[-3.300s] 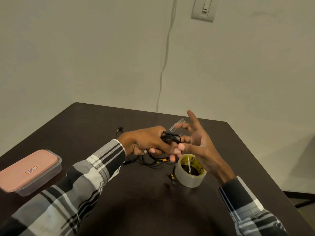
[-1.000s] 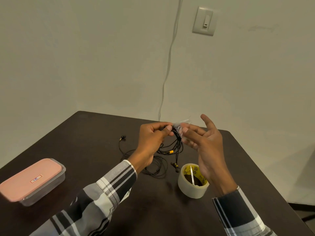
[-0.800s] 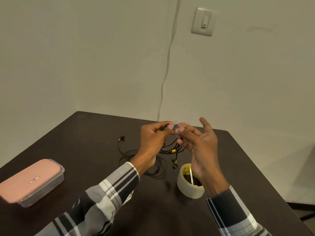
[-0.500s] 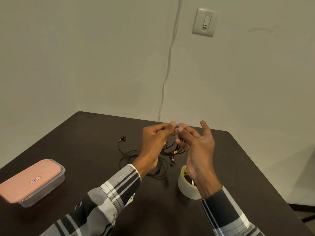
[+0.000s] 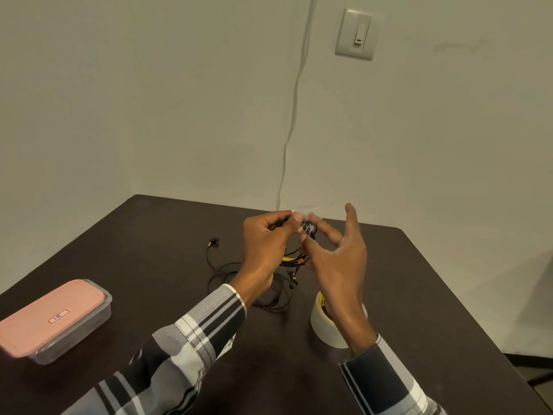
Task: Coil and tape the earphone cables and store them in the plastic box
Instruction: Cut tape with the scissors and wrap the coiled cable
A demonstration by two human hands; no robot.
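My left hand (image 5: 264,245) holds a coiled bundle of black earphone cable (image 5: 308,228) with yellow accents, raised above the dark table (image 5: 419,295). My right hand (image 5: 338,259) pinches a strip of clear tape against the top of that bundle, its outer fingers spread. Loose loops of a second black earphone cable (image 5: 221,272) lie on the table below, one earbud (image 5: 213,242) stretched out to the left. The tape roll (image 5: 321,324) stands behind my right wrist. The plastic box (image 5: 55,320) with a pink lid sits shut at the left edge.
A pale wall stands right behind the table, with a light switch (image 5: 356,34) and a thin white wire (image 5: 294,115) running down it. The table's right edge drops to the floor.
Both hands rose off the table with the cable bundle, and my right hand brought a tape strip onto it. In the last second my fingers closed tighter around the bundle's top.
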